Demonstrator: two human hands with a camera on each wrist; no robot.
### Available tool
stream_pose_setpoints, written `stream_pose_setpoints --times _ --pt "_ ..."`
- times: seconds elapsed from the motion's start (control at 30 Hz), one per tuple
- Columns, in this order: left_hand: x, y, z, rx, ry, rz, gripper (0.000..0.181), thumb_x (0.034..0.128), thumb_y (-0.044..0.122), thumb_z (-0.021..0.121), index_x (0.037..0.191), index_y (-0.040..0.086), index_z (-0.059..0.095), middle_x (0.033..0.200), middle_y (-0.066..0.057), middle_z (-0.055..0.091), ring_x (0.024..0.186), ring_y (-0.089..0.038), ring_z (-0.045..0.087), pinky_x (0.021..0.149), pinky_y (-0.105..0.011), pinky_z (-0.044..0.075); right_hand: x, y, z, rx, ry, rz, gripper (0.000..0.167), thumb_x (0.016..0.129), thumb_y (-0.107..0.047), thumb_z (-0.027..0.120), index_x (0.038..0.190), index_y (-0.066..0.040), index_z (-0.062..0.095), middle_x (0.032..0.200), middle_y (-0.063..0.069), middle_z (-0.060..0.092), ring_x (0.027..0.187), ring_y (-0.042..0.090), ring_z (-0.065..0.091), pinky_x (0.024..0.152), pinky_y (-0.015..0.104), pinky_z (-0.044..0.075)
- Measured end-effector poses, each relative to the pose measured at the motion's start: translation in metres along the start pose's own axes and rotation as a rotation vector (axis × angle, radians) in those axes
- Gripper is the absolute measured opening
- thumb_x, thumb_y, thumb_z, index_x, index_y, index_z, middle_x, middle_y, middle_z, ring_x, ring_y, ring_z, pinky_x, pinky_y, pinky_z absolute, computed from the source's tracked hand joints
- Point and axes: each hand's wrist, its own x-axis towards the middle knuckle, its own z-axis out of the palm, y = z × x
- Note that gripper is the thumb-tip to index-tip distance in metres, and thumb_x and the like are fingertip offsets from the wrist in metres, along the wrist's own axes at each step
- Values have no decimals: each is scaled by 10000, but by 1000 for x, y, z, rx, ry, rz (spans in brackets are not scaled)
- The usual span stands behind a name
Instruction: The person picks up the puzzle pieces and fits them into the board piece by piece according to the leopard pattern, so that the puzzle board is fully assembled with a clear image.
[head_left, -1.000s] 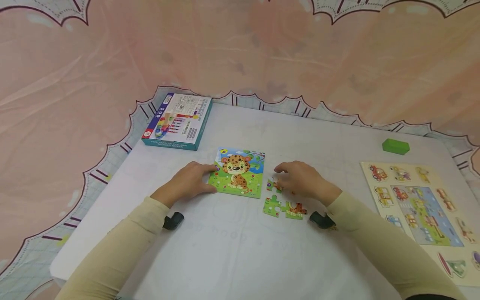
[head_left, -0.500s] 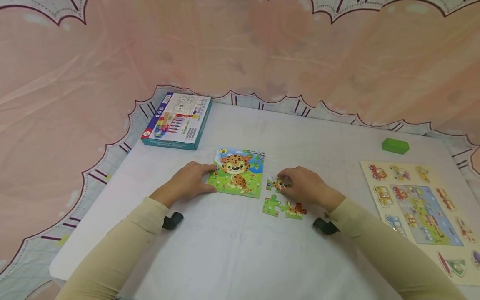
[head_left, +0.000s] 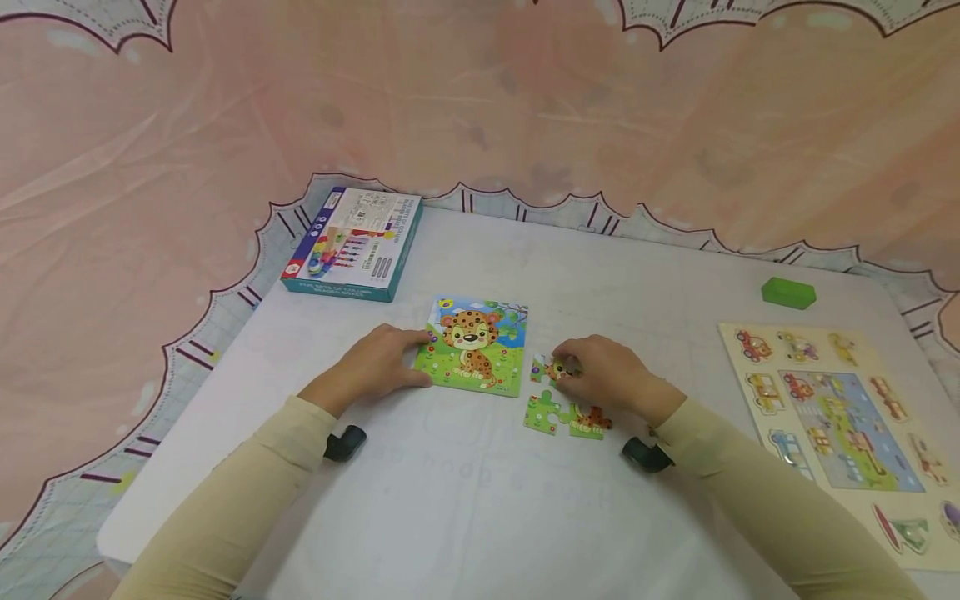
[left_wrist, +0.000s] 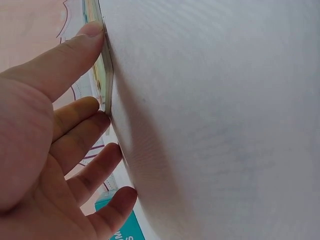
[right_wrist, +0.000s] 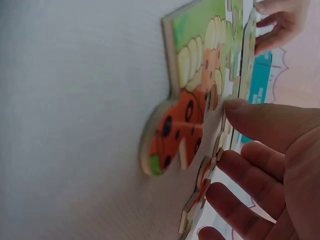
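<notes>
A square leopard picture board (head_left: 472, 346) lies mid-table. My left hand (head_left: 375, 362) rests at its left side, thumb and fingers touching the edge; in the left wrist view the fingers (left_wrist: 97, 170) are loosely spread along the tabletop. To the board's right, my right hand (head_left: 611, 375) pinches a puzzle piece with part of the leopard's face (head_left: 557, 368), thumb and forefinger on either side, low at the table. The fingers partly cover it. Just nearer lie a green puzzle piece (head_left: 543, 413) and a puzzle piece with the leopard's feet (head_left: 587, 422), large in the right wrist view.
A flat boxed toy set (head_left: 354, 243) lies at the back left of the white table (head_left: 450, 517). On the right are a green block (head_left: 788, 292) and a wooden vehicle puzzle board (head_left: 817, 500). A pink patterned cloth (head_left: 480, 100) hangs behind.
The right hand has come down slightly toward the near side, and its thumb and forefinger have closed around the leopard-face piece. The left hand and the picture board stay in place.
</notes>
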Motion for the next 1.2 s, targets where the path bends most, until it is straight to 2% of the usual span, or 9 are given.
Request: stream_pose_setpoints --times 0.37,0.87,1.2 --pt "-1 2 -1 -1 -2 -1 717 842 354 819 1461 124 537 1378 -151 559 1237 -329 483 1074 -508 404 -1 -2 0 -34 19 -26 377 910 -245 719 1228 -46 684 1167 88 694 1074 274 613 921 458 514" --pt "-1 2 -1 -6 -2 -6 715 849 354 815 1465 125 532 1392 -150 549 1266 -335 468 1091 -513 387 2 -6 -1 -32 47 -44 429 936 -243 703 1290 -10 639 1254 131 660 1196 320 580 1024 488 464" --pt "-2 1 -1 -12 -5 -4 716 848 354 816 1464 124 533 1395 -150 548 1270 -338 464 1093 -515 385 6 -13 -8 -60 52 -65 381 946 -230 678 1269 -27 653 1209 99 680 1134 296 611 981 471 497"
